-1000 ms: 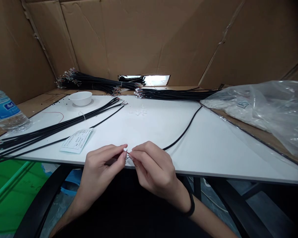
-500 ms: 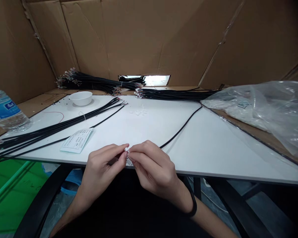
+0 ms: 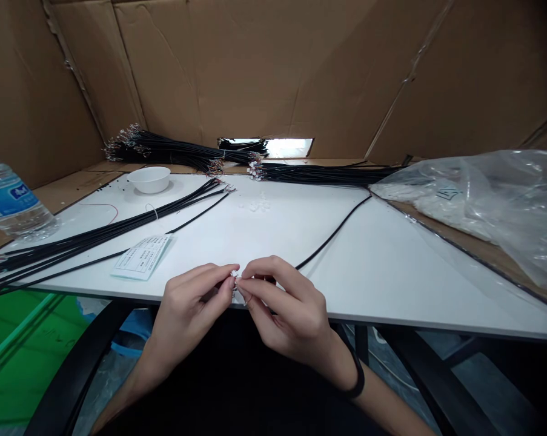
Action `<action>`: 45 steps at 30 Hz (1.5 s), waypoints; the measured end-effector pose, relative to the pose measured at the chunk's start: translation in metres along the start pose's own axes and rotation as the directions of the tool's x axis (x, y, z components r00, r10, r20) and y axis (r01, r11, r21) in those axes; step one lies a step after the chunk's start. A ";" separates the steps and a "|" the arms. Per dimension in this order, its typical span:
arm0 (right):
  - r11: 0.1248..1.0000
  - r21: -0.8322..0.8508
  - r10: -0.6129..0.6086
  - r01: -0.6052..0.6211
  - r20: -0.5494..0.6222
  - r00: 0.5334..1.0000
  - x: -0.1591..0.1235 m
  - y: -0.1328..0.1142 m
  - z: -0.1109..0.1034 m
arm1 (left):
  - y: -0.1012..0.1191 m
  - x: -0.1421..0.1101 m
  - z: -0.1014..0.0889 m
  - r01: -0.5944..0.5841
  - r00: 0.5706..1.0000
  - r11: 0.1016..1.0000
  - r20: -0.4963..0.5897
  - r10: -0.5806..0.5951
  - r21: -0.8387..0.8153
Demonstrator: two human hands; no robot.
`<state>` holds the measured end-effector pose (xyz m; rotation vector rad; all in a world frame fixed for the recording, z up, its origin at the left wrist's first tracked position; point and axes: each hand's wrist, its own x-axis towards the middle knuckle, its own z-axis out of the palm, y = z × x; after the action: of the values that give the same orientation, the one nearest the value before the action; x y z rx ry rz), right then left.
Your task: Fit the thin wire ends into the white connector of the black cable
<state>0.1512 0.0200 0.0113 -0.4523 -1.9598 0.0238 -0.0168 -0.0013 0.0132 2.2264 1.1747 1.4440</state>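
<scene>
My left hand [image 3: 191, 303] and my right hand [image 3: 286, 309] meet fingertip to fingertip at the near edge of the white table [image 3: 391, 266]. Both are pinched shut around a tiny white connector [image 3: 235, 278] at the end of a single black cable [image 3: 332, 233]. That cable runs from my right fingers away to the back right of the table. A black band circles my right wrist.
A fan of black cables [image 3: 96, 233] lies at the left beside a printed label [image 3: 142, 257]. A white bowl [image 3: 148, 179] and more cable bundles [image 3: 173, 151] lie at the back. A water bottle [image 3: 9, 203] stands far left; a clear plastic bag [image 3: 486, 200] fills the right. Cardboard walls surround everything.
Both hands stay at the table's near edge. My right fingers have curled closer round the connector, and the cable's near end has shifted slightly left.
</scene>
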 end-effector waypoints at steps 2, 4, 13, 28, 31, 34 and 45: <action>1.000 0.000 0.003 -0.003 0.007 1.000 -0.001 0.000 0.000 | 0.000 0.000 0.001 0.000 1.000 1.000 0.000 0.000 0.002; 1.000 0.003 0.002 -0.002 0.011 1.000 -0.001 0.000 0.000 | 0.001 0.001 0.003 -0.004 1.000 1.000 -0.007 0.004 0.007; 0.990 0.081 0.122 -0.118 -0.037 0.992 0.005 0.000 -0.001 | 0.005 0.000 -0.002 0.143 0.989 0.988 -0.011 -0.144 -0.057; 0.934 0.230 0.263 -0.273 0.076 0.962 0.011 -0.001 -0.009 | 0.008 0.009 -0.014 0.470 0.883 0.817 0.174 -0.436 -0.335; 0.941 0.217 0.250 -0.258 0.063 0.966 0.011 -0.001 -0.007 | 0.008 0.012 -0.015 0.467 0.884 0.815 0.152 -0.443 -0.343; 0.945 0.194 0.257 -0.264 0.058 0.965 0.011 -0.001 -0.007 | 0.008 0.013 -0.016 0.468 0.883 0.814 0.136 -0.449 -0.344; 0.934 0.188 0.291 -0.304 0.095 0.952 0.010 0.001 -0.006 | 0.009 0.011 -0.015 0.487 0.868 0.777 0.120 -0.482 -0.399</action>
<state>0.1531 0.0227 0.0229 -0.6167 -1.9122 0.4325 -0.0227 -0.0025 0.0325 1.4939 1.1829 1.3038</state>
